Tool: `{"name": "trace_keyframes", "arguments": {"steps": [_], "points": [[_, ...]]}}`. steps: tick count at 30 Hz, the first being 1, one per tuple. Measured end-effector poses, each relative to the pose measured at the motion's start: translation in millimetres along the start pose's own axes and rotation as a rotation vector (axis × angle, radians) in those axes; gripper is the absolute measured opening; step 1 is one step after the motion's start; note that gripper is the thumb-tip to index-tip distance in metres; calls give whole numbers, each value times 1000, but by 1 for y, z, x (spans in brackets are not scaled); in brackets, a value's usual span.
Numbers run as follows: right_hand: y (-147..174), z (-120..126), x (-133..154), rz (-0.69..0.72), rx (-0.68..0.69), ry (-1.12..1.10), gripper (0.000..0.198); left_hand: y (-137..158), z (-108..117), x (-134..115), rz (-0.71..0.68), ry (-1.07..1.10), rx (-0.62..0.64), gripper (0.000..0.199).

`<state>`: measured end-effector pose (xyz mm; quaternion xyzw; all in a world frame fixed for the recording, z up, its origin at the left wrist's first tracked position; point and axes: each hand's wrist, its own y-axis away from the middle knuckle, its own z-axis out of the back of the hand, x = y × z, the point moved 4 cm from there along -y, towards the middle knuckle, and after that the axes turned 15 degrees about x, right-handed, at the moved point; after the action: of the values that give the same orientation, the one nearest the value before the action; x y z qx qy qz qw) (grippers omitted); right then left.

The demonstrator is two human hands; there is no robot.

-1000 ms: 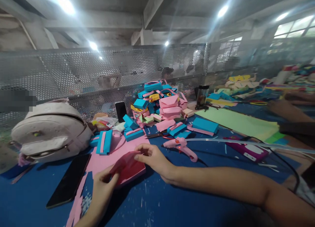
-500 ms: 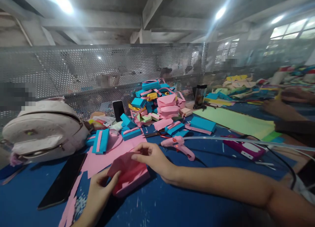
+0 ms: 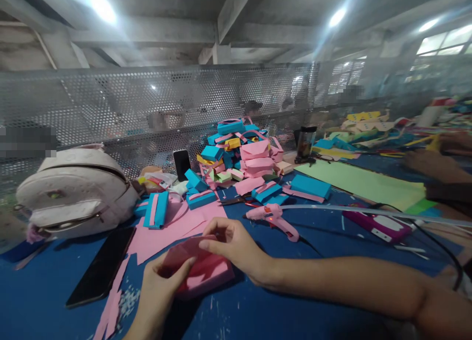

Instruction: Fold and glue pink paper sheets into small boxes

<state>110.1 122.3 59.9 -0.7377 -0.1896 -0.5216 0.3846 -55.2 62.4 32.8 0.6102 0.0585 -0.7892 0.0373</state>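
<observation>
A pink paper box with its top side open rests on the blue table in front of me. My left hand pinches its left part, with the thumb laid over the flap. The fingers of my right hand grip the upper edge of the same box, thumb in front. Just right of that hand lies a pink hot glue gun with a clear glue stick running out of its back. Pink paper sheets lie behind the box.
A heap of blue and pink paper boxes stands at the back. On the left are a white backpack and a black phone. A purple box and a green sheet lie right. A co-worker's hand is far right.
My left thumb has moved right and further in over the box flap. My right hand stays on the upper edge. The whole view has shifted slightly.
</observation>
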Motion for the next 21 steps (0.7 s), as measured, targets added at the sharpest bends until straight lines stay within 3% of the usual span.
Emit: {"name": "trace_keyframes", "arguments": {"steps": [9, 21], "points": [[-5, 13, -16, -13, -33, 130, 12, -9, 15, 8, 2, -49, -27, 41], [-10, 13, -5, -66, -48, 331, 5, -5, 12, 13, -38, -29, -131, 37]]}}
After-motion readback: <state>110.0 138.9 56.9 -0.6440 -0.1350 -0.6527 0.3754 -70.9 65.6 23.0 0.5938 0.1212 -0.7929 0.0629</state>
